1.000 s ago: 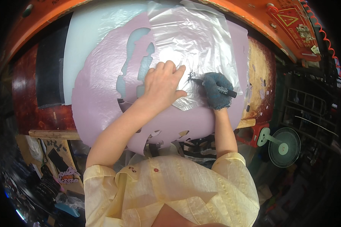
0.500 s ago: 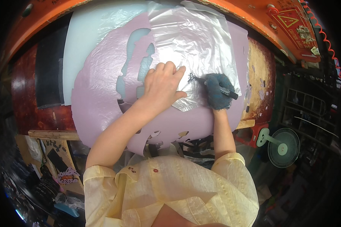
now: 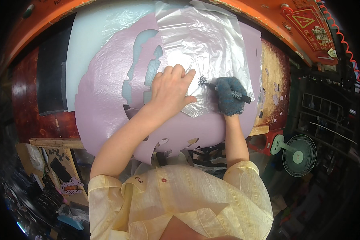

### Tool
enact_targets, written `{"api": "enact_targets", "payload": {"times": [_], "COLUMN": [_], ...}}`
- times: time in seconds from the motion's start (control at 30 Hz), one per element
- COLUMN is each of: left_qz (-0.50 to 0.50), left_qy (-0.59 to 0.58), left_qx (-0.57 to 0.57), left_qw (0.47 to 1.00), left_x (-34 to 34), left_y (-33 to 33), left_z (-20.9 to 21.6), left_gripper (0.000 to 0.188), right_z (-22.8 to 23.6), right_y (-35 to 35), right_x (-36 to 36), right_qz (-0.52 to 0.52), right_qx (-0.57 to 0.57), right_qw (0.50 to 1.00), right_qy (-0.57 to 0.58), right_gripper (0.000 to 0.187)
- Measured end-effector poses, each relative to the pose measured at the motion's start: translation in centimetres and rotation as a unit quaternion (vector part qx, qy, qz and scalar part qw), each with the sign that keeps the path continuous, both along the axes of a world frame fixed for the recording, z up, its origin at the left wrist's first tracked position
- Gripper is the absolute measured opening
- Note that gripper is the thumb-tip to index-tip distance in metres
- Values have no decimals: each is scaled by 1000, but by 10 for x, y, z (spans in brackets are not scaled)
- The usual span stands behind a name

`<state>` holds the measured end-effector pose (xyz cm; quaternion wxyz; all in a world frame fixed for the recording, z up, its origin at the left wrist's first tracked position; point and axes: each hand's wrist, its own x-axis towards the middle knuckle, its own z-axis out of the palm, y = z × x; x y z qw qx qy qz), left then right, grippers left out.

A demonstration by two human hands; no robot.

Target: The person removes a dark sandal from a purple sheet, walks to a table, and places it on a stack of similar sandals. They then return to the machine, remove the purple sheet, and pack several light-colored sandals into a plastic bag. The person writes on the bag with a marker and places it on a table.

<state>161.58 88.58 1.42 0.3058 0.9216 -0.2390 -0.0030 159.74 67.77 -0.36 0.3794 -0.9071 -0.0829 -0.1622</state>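
My bare left hand [image 3: 170,88] presses down on a shiny silver plastic sheet [image 3: 204,36], fingers and thumb spread. My right hand [image 3: 230,96], in a dark blue-grey knit glove, is closed around a black marker pen [image 3: 240,97]. The pen's tip rests at a dark handwritten mark on the silver sheet, just right of my left hand. Under the silver sheet lies a purple-pink sheet [image 3: 104,88] with cut-out holes, and its near edge hangs over the table's front. The right fingertips are mostly hidden by the glove.
A pale blue sheet [image 3: 86,48] and a black sheet [image 3: 54,68] lie on the left. Small scraps [image 3: 276,98] are scattered on the worn table at right. An orange machine beam [image 3: 268,20] spans the far side. A fan [image 3: 299,156] stands at lower right.
More strokes have been added to the dark mark beside the pen tip. My right hand and the marker have shifted very slightly; my left hand stays put.
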Motion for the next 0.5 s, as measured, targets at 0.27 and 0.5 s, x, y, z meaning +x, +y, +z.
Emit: {"api": "enact_targets", "payload": {"times": [0.27,0.5], "left_qz": [-5,-5], "left_qy": [1,3], "left_qx": [0,12], "left_qw": [1000,1000], "left_x": [0,1], "left_y": [0,-1], "left_z": [1,1], "left_gripper": [64,64], "right_z": [-2,4], "right_y": [-3,1], "right_x": [3,14], "right_qz": [-72,-86], "right_qx": [94,188], "right_qw": [993,977], "right_qy": [-3,48], "right_gripper": [21,9]}}
